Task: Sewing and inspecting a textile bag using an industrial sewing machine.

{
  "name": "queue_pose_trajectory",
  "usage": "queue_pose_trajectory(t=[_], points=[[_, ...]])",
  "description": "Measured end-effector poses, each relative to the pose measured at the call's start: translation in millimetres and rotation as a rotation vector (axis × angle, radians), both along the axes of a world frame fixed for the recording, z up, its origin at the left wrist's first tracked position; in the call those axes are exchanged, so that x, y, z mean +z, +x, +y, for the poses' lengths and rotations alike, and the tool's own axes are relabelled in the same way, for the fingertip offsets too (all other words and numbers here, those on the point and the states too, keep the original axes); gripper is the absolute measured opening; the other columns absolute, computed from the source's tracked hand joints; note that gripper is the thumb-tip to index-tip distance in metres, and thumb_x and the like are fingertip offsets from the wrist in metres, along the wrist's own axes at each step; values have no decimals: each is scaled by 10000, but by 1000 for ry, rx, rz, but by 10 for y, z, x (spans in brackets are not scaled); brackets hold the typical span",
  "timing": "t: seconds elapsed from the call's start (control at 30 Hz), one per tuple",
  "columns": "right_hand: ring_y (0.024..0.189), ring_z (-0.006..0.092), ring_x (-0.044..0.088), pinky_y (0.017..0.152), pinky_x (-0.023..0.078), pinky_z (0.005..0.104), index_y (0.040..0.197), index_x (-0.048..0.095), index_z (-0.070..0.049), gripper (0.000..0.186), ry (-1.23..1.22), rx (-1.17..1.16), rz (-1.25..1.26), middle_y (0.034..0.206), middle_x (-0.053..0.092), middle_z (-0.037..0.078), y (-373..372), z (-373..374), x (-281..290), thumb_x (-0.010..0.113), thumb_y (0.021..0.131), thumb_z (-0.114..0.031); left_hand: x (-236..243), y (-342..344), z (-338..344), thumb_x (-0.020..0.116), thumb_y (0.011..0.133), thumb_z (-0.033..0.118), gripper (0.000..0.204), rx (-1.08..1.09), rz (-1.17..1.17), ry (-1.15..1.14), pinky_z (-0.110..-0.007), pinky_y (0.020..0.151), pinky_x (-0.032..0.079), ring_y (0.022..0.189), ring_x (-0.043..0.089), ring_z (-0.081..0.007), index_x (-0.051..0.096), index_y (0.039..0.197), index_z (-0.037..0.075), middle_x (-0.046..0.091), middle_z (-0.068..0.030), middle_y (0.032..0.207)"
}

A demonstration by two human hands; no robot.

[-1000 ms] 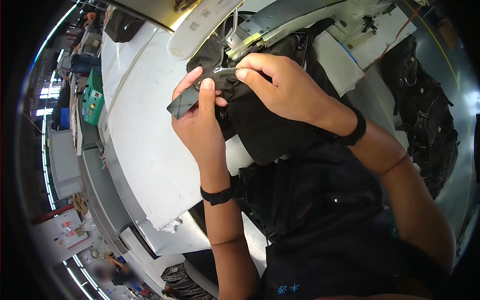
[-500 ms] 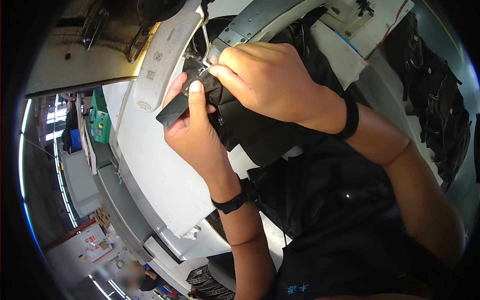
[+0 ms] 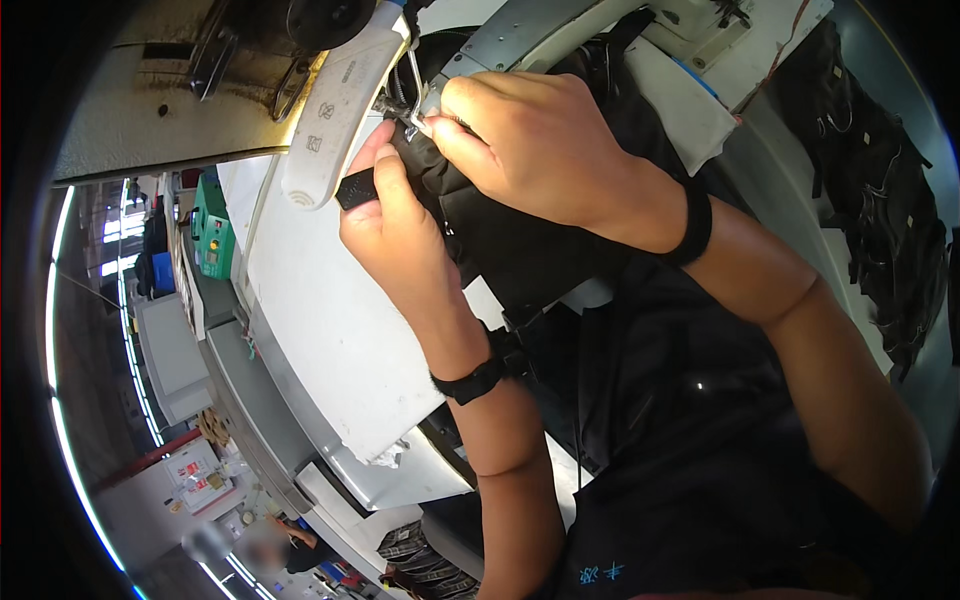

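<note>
My left hand [image 3: 405, 230] is closed, with its thumb on top, around a short black strip [image 3: 357, 190] whose end sticks out to the left. My right hand [image 3: 545, 145] is bent into a pinch at the edge of a black cloth piece [image 3: 520, 265], close to the metal presser foot [image 3: 411, 128] of a sewing machine. Right fingertips and left fingertips nearly meet there, so the spot between them is partly hidden. The cloth hangs from the machine bed toward my lap, under my right hand. A black band circles each wrist.
The machine's pale head cover [image 3: 335, 125] looms just left of my hands. Below it lies the white table [image 3: 330, 330]. More dark cloth pieces [image 3: 860, 190] hang at the right. Far left are a green box [image 3: 212, 228] and, lower down, another person [image 3: 300, 545].
My left hand has moved slightly up toward the presser foot, and the strip's end has turned to lie flatter. The right hand keeps its pinch, almost in place.
</note>
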State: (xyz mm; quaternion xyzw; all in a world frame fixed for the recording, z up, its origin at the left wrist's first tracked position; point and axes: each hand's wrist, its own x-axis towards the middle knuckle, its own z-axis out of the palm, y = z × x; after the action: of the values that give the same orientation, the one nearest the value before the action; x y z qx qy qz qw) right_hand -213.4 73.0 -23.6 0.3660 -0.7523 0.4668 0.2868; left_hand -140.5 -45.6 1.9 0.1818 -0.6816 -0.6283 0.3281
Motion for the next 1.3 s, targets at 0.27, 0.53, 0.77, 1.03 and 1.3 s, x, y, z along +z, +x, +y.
queue_pose_trajectory(t=[0.27,0.53,0.77,1.03,1.3], points=[[638,295,656,542,495,404,774,578,-77,217,-18,71,-102,672,620,79,83,154,-58,685,932,-180,21,226,145,639,1010,74,405,-109,-65,36,-264,858,505,904,618,-108,613,1403,-21,694,-66,1028],[612,275,646,534,493,380,764,547,-80,226,-53,14,64,665,603,74,-7,-32,-121,703,905,-163,-136,65,67,615,1048,90,453,-106,118,144,-334,965,550,1048,691,-204,502,1454,-77,684,-199,1210],[605,307,648,535,503,394,755,557,-64,239,-86,9,-161,668,631,97,89,-32,-18,682,925,-175,94,34,-112,575,1067,90,480,-269,8,148,-328,1023,506,1130,649,-203,444,1478,-119,629,-177,1270],[642,307,643,554,503,402,801,597,-65,194,-152,23,-208,702,638,92,177,97,-85,681,936,-176,8,67,290,464,1112,140,472,-109,70,199,-338,1062,485,1222,606,-207,411,1525,-83,567,-190,1437],[821,263,688,850,482,439,991,696,-83,148,-33,-103,266,784,694,65,-374,183,27,702,853,-138,-100,25,175,434,1125,162,451,-128,60,107,-342,1062,475,1239,587,-189,429,1500,-88,568,-177,1424]])
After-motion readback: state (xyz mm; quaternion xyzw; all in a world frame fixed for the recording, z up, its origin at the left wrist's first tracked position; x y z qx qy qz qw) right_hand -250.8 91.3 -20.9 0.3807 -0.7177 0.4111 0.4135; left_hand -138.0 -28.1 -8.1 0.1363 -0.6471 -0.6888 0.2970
